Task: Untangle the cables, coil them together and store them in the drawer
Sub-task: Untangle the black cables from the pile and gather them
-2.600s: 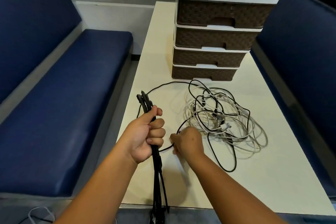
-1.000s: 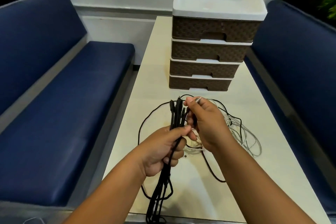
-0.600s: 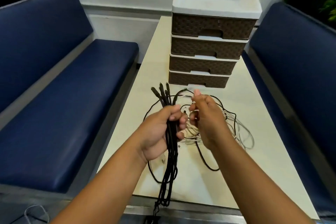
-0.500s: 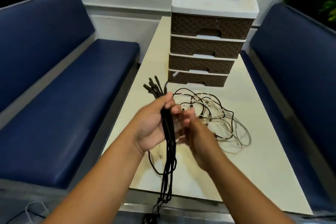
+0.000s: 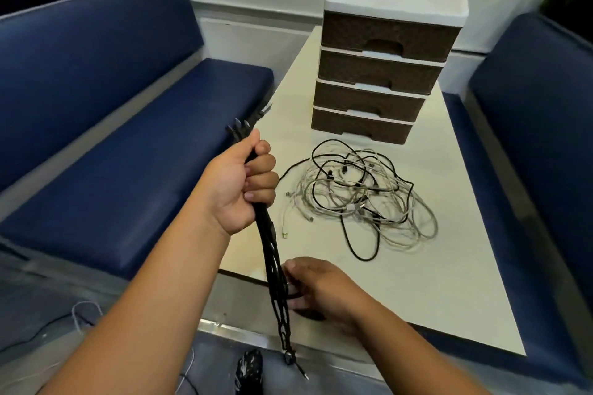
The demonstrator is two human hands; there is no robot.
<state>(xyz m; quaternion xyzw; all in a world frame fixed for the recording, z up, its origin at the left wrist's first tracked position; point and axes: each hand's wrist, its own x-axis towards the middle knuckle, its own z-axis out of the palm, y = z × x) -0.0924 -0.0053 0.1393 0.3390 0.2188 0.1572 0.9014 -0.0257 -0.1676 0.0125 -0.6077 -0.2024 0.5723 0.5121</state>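
- The left hand [image 5: 239, 184] grips the black cable bundle [image 5: 272, 253] in a fist, plugs poking out above.
- The right hand [image 5: 316, 287] pinches the bundle lower down, at the table [image 5: 449, 266] edge.
- The tangled cables [image 5: 362, 199] lie beside, before the drawers [image 5: 378, 74].

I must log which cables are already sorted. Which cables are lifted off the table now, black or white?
The black bundle: the left hand grips it, hanging past the table edge. The white cables lie tangled.
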